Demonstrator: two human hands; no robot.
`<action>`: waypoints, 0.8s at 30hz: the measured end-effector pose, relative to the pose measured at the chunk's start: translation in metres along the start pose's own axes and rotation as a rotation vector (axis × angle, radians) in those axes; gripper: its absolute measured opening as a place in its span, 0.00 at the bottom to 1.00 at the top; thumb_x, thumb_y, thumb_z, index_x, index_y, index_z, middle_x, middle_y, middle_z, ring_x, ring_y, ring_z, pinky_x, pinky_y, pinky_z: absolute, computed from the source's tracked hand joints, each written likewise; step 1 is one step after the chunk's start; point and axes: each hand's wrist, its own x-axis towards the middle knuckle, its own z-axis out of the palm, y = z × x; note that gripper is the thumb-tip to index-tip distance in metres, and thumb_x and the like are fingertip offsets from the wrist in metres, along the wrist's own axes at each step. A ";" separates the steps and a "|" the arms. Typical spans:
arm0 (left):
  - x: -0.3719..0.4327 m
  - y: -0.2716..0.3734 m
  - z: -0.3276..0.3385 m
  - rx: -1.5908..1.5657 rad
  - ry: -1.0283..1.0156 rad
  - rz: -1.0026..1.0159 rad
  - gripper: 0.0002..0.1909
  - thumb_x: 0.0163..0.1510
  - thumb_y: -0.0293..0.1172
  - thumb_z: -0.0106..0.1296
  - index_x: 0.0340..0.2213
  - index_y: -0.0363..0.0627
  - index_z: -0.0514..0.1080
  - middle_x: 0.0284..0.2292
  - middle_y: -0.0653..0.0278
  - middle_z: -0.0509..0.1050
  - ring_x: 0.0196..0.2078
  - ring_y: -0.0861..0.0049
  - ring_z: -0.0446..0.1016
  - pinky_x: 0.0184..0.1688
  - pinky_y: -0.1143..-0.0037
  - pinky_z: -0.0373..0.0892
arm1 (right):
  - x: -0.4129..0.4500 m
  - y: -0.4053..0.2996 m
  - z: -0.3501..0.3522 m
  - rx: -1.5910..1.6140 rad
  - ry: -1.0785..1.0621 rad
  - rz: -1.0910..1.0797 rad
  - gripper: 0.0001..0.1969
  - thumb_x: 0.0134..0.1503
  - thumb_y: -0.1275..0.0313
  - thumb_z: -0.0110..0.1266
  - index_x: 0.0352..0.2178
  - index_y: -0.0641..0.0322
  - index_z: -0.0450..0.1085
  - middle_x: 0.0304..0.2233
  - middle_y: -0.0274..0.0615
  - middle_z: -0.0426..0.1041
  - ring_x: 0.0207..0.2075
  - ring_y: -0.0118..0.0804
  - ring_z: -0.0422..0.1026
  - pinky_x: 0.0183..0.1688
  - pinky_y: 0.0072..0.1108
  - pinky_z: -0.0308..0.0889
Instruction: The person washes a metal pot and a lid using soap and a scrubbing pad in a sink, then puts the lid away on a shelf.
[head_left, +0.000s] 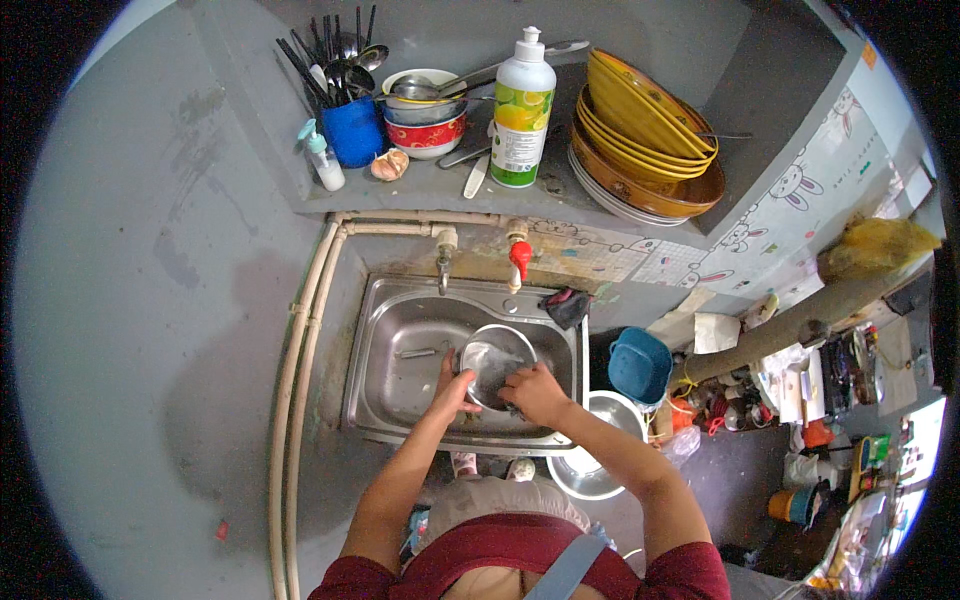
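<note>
A round metal bowl (491, 352) with whitish suds or water inside is tilted over the stainless steel sink (397, 390). My left hand (453, 391) grips its left side, thumb over the rim and fingers around the outside. At the lower right of the bowl is my right hand (534, 393), its bent fingers reaching inside the rim. Something small and dark shows beneath those fingers, but whether they hold it is hidden. On the sink floor, left of the bowl, lies a slim metal utensil (417, 353).
Above the sink are a metal tap (443, 274) and a red-handled tap (519, 259). A dark cloth (566, 307) rests on the back right corner. The shelf bears a dish soap bottle (523, 112), stacked yellow bowls (645, 127) and a blue utensil cup (352, 133). A blue basin (640, 366) stands right.
</note>
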 end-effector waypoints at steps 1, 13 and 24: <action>-0.023 0.024 0.012 -0.024 0.007 -0.031 0.40 0.46 0.32 0.46 0.57 0.56 0.38 0.54 0.52 0.50 0.51 0.57 0.59 0.35 0.62 0.72 | -0.002 0.005 -0.004 -0.085 -0.018 -0.002 0.16 0.38 0.68 0.53 0.33 0.51 0.70 0.31 0.31 0.70 0.40 0.34 0.68 0.38 0.27 0.58; 0.001 -0.017 -0.031 -0.073 -0.108 -0.036 0.38 0.47 0.36 0.42 0.57 0.62 0.36 0.55 0.53 0.45 0.54 0.53 0.54 0.29 0.56 0.72 | 0.010 0.001 0.001 -0.147 0.133 -0.107 0.15 0.40 0.70 0.52 0.34 0.47 0.70 0.32 0.30 0.69 0.39 0.31 0.66 0.42 0.28 0.57; 0.008 -0.052 -0.014 -0.097 0.163 0.201 0.32 0.48 0.24 0.34 0.56 0.45 0.43 0.51 0.56 0.55 0.52 0.69 0.56 0.52 0.73 0.56 | 0.026 -0.040 0.015 0.174 0.187 0.069 0.20 0.33 0.71 0.56 0.34 0.50 0.70 0.34 0.32 0.71 0.39 0.33 0.68 0.40 0.28 0.58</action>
